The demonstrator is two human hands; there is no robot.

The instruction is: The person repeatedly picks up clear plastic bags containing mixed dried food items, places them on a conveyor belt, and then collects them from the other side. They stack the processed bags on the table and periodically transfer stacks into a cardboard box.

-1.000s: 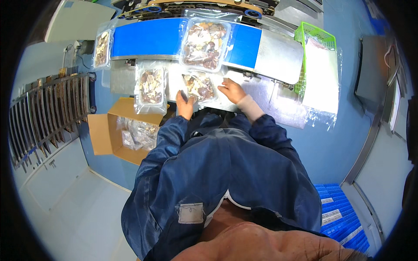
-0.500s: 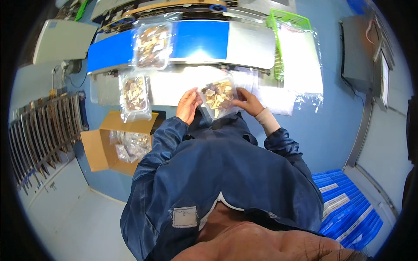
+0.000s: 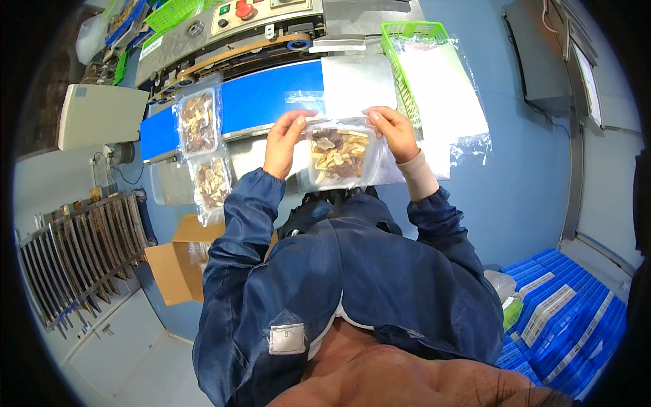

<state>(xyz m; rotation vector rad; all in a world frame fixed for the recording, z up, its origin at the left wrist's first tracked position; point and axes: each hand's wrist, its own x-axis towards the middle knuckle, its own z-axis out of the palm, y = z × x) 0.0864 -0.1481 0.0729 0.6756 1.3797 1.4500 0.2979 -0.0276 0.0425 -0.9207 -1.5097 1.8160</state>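
Observation:
A clear plastic bag (image 3: 371, 169) hangs in front of me, holding a tray of dried slices (image 3: 339, 157) in yellow and brown. My left hand (image 3: 281, 144) pinches its top left corner between thumb and fingers. At the top right corner, my right hand (image 3: 399, 136) grips it the same way. Ahead, a similar bagged tray (image 3: 198, 122) rests at the left part of a blue conveyor belt (image 3: 274, 85). Another bagged tray (image 3: 211, 184) lies just nearer to me, at the left of the metal table.
Behind the belt stands a machine with a red button (image 3: 245, 11). A green basket (image 3: 400, 78) and a pile of clear bags (image 3: 447, 95) are at the right. An open cardboard box (image 3: 171, 275) sits low left, and blue crates (image 3: 549, 319) are stacked low right.
Both hands have shifted from the sides of the bagged tray to its top corners, stretching the edge between them. The bagged tray on the belt has moved left. My view has shifted.

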